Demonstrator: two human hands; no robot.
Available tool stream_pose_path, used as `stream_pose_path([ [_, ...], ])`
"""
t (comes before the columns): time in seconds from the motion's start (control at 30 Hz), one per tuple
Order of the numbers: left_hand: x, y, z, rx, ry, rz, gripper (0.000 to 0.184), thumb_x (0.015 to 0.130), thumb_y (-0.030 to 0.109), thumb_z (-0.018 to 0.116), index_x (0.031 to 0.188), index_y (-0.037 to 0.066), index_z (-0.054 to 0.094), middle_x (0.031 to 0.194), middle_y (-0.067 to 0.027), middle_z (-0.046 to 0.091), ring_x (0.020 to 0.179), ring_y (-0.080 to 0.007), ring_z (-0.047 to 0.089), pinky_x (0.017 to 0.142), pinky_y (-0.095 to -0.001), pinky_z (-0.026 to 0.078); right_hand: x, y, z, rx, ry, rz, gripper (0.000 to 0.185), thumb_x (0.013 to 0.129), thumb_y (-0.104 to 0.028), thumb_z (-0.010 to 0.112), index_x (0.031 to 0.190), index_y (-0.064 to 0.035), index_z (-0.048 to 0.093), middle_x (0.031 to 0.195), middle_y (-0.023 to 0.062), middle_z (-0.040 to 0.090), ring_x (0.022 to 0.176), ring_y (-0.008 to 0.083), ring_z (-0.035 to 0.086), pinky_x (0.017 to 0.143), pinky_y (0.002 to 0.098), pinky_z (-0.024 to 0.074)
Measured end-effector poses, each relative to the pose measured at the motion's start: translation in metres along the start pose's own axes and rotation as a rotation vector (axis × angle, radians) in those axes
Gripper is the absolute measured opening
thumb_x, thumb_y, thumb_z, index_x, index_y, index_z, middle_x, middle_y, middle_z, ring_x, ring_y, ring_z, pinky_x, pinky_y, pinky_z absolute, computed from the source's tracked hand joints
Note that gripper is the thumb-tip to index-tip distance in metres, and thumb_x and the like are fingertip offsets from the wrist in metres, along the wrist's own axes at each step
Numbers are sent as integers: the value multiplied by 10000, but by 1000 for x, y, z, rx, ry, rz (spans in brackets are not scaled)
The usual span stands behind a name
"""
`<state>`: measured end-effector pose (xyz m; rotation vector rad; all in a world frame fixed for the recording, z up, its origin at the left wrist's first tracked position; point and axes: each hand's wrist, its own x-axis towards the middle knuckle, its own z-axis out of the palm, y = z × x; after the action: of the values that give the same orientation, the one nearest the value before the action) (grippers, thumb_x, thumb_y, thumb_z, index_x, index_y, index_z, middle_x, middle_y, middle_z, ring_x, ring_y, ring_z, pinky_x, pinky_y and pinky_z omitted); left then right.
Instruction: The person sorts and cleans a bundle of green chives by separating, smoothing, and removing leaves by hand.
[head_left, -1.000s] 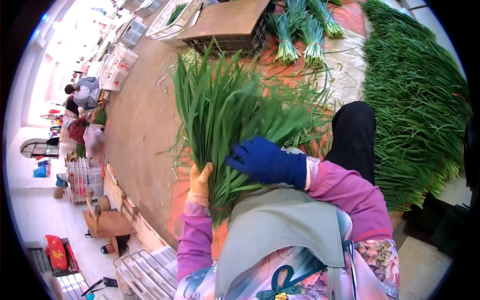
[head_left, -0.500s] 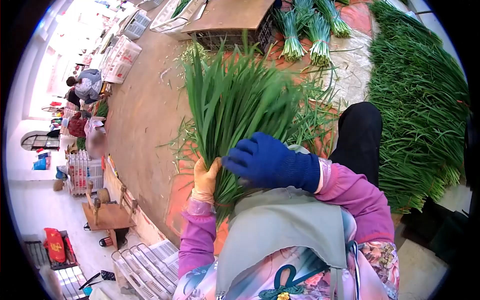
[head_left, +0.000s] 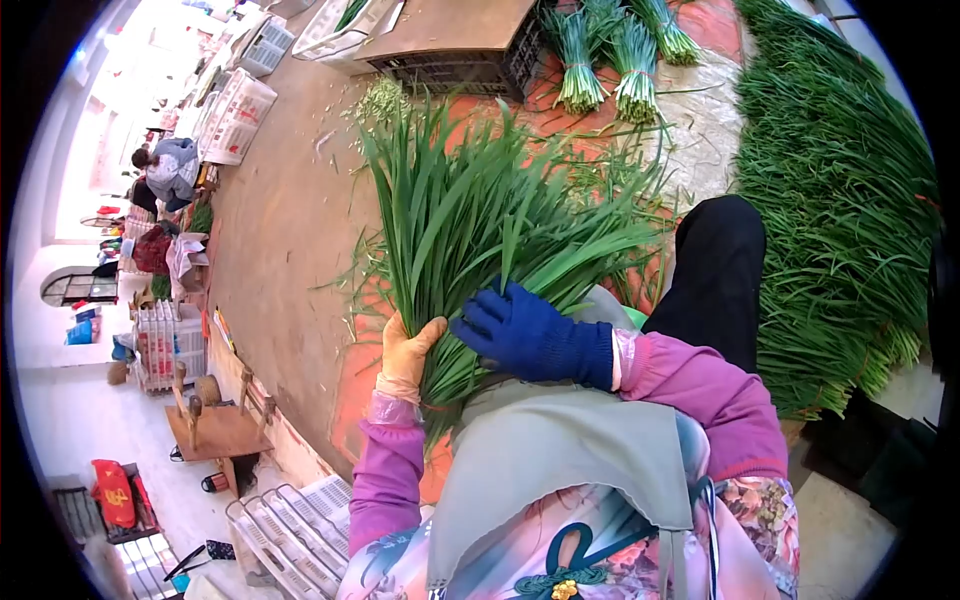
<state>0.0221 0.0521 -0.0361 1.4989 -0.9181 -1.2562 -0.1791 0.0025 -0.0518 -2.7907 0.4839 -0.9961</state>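
Observation:
A loose bunch of long green leaves (head_left: 460, 220) fans out above my lap. My left hand (head_left: 405, 355), in a yellow-orange glove, is wrapped round the bunch low on its left side, thumb across the front. Against the right side of the leaves lies my right hand (head_left: 530, 335) in a blue knitted glove, its fingers bent over them; a few leaves rise at its fingertips. The lower ends of the bunch reach down beside the grey apron (head_left: 560, 440).
A big heap of greens (head_left: 830, 220) lies at the right. Tied bundles (head_left: 635, 75) rest at the top beside a board on a dark crate (head_left: 450, 50). Cut leaf scraps cover the orange sheet. Far left, a person (head_left: 172, 172) bends near white baskets (head_left: 238, 115).
The leaves on the right side have swung outward and lower, over the scraps. My right hand has shifted slightly down and its blur is gone. My left hand keeps its hold.

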Motion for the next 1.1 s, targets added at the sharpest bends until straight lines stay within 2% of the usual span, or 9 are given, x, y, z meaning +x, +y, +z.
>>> stream_pose_path([
  [0.13,2,-1,-1,-16,21,-30,290,758,19,645,1039,-10,579,926,-67,630,765,-148,598,716,-271,498,-5,2,-7,-92,-26,7,463,708,-276,582,1124,-84,513,1056,90,516,998,237,498,705,397,425],
  [0.37,3,2,0,33,-9,-28,298,758,6,642,1049,-10,576,942,-71,629,775,-153,600,727,-279,498,-34,9,-58,169,-171,42,379,717,-191,552,1074,-66,522,1029,117,548,907,265,556,631,380,472],
  [0.6,3,5,3,-18,17,-36,306,741,-68,633,1034,-19,557,919,-76,626,774,-146,603,734,-275,506,-68,50,-124,442,-414,481,269,793,-235,593,1015,-83,601,874,116,620,796,301,595,661,378,482],
  [0.73,2,4,3,61,18,-15,308,739,-53,641,1034,-14,558,914,-67,626,761,-140,603,718,-264,506,-64,89,-154,271,189,640,227,802,-217,629,971,-67,645,854,123,647,712,259,626,631,317,491],
  [0.8,2,5,3,119,1,11,295,765,-13,618,1055,-16,572,949,-61,628,787,-139,594,740,-264,483,-36,91,-178,637,319,834,227,818,-231,625,959,-54,649,871,120,652,689,231,635,630,288,496],
  [0.87,3,5,4,138,6,29,298,747,-25,639,1037,-17,568,933,-62,627,777,-134,593,734,-262,489,-20,113,-174,493,361,782,230,809,-225,632,979,-70,646,879,116,651,703,217,638,636,280,498],
  [0.93,2,6,5,161,11,47,303,730,-37,660,1018,-19,564,917,-63,626,767,-128,593,729,-260,496,-10,138,-152,111,362,424,315,787,-212,630,1083,-111,596,906,107,636,699,236,632,615,314,500],
  [1.03,-1,7,7,217,15,80,317,737,-19,646,1044,-23,567,943,-73,626,784,-138,589,736,-261,482,1,149,-123,-259,-34,361,499,725,-197,591,1206,-155,467,904,94,582,684,285,610,557,399,483],
  [1.1,-1,11,9,220,14,85,319,737,-20,646,1046,-24,566,945,-73,627,789,-139,590,739,-264,483,13,147,-108,-294,-286,447,400,729,-200,598,1124,-161,544,871,98,602,691,276,611,552,389,480],
])
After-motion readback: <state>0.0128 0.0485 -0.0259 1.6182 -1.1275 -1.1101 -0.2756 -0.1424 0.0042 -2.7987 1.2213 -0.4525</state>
